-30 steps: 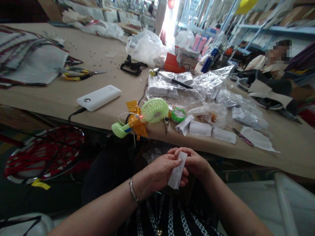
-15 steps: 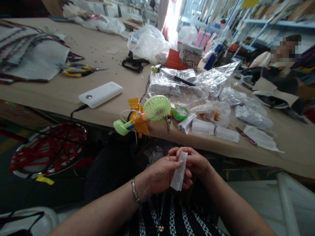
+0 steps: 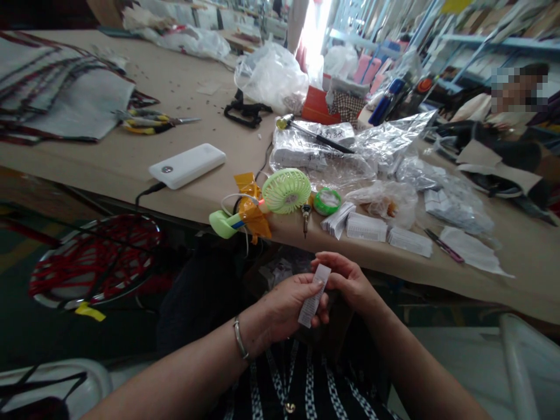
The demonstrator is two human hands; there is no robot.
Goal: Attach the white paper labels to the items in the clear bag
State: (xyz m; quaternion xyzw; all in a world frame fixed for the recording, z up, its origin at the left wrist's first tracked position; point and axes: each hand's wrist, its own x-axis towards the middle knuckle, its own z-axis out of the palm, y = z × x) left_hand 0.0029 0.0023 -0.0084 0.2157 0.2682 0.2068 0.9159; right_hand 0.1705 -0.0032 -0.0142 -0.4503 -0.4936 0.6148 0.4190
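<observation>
Nearer me than the green fan (image 3: pixel 286 191), my left grip (image 3: pixel 292 302) pinches the printed strip (image 3: pixel 311 305), likely light, limp, easily creased, best held by its edges; whether my right grip (image 3: pixel 357 287) touches it, I cannot tell.

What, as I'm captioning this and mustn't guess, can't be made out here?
All in the head view:
- Wording on the printed paper strip: too small and blurred.
- Parts of the fingers of the left grip: hidden behind the strip.
- Contents of the clear plastic bag: obscured by crumpled film.
- White seat, lower left: cut off by the picture's edges.
</observation>
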